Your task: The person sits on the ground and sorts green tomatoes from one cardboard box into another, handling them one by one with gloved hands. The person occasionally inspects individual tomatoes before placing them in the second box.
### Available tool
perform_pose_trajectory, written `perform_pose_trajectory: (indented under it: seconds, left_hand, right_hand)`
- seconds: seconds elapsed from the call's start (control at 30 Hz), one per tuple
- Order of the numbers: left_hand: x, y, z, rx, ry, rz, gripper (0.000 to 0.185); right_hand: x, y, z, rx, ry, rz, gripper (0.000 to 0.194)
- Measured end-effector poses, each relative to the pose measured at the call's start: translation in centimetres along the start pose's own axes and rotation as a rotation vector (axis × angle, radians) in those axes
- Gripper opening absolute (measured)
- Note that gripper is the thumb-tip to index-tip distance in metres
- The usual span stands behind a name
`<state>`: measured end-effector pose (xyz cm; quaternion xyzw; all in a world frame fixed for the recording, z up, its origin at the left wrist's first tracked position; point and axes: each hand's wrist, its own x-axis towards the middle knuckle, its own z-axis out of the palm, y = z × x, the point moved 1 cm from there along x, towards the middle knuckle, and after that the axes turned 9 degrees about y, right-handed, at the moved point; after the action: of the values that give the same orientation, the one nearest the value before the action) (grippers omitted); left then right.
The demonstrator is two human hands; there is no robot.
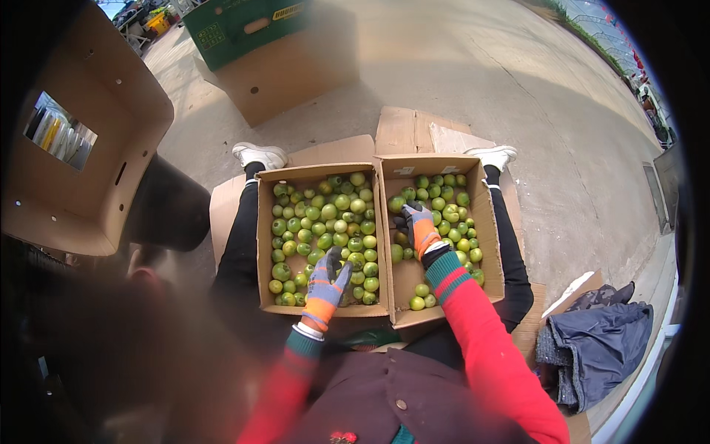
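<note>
Two open cardboard boxes of green tomatoes sit side by side between my outstretched legs. My left hand, in a grey and orange glove with dark fingertips, hovers over the near part of the left box. Its thumb and fingers are apart, with tomatoes just beyond them. Reaching into the left half of the right box, my gloved right hand has its dark fingertips down among the tomatoes. The hand itself hides whether a tomato is in its fingers. Bare cardboard shows on that box's floor near its front.
Flattened cardboard lies under the boxes. A large upturned carton leans at left by a black bin. Ahead stands a green and brown carton on the concrete floor. A folded dark jacket rests at right.
</note>
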<state>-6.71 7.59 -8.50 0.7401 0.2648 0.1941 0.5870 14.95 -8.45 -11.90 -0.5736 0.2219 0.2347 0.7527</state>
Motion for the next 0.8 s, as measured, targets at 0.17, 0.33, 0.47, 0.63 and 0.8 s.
perform_pose_trajectory:
  seconds: [0.17, 0.33, 0.47, 0.63, 0.8]
  left_hand:
    - [8.2, 1.8, -2.4, 0.537, 0.186, 0.216, 0.047]
    - [13.5, 1.2, -1.0, 1.109, -0.162, 0.185, 0.065]
    - [13.6, 0.1, 0.4, 1.146, -0.001, 0.133, 0.068]
    - [6.0, 2.2, 0.6, -0.348, -0.138, -0.365, 0.055]
    - [-0.5, 6.0, 3.5, -0.414, -0.230, -0.351, 0.054]
  right_hand:
    - [0.7, 1.2, -0.6, 0.269, 0.128, -0.364, 0.051]
    - [-6.4, 3.2, -2.7, 0.001, -0.054, -0.405, 0.044]
    - [-11.6, 4.1, -3.3, -0.316, -0.149, -0.579, 0.045]
    - [-15.0, 1.0, -1.8, -1.078, -0.117, -1.005, 0.072]
    - [-15.8, -1.3, -1.8, -1.372, -0.333, -1.094, 0.072]
